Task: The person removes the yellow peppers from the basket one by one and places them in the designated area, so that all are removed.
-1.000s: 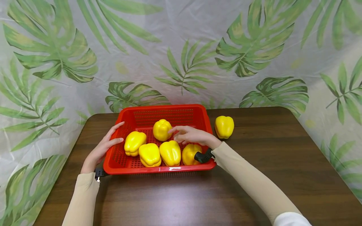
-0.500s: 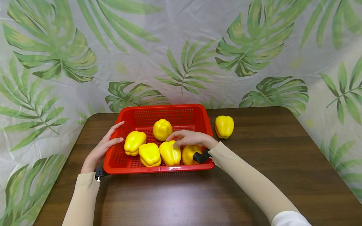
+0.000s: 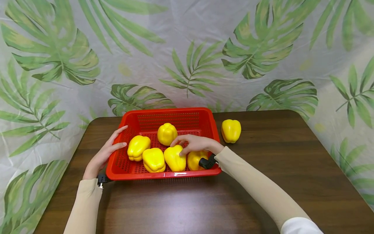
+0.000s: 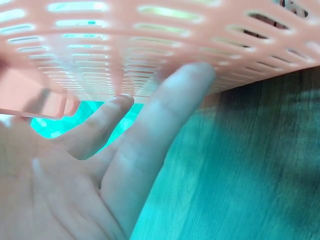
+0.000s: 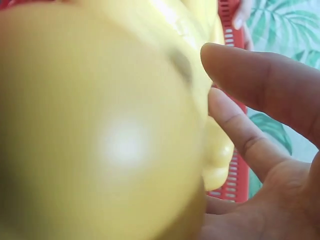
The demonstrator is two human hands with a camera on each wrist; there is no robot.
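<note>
In the head view a red plastic basket (image 3: pixel 134 176) holds several yellow bell peppers. My left hand (image 3: pixel 105 154) grips its left side, thumb over the rim; the left wrist view shows fingers (image 4: pixel 150 135) against the slotted outer wall. Inside, my right hand (image 3: pixel 198 143) has thumb and fingers around the upper part of a bell pepper (image 3: pixel 174 159) at the front, which leans slightly. Another bell pepper (image 3: pixel 194 160) sits under that wrist, partly hidden; a large blurred bell pepper (image 5: pixel 100 125) fills the left of the right wrist view.
Other bell peppers lie in the basket: one at the left (image 3: pixel 138 148), one at the front (image 3: pixel 154 160) and one farther back (image 3: pixel 167 134). A lone bell pepper (image 3: pixel 231 131) stands on the brown wooden table (image 3: pixel 263 139), right of the basket. A leaf-patterned cloth (image 3: pixel 201 32) hangs behind.
My right hand has come down and back toward the front pepper, its thumb and fingers closing around it; that pepper has tilted slightly. The left hand and basket stay put.
</note>
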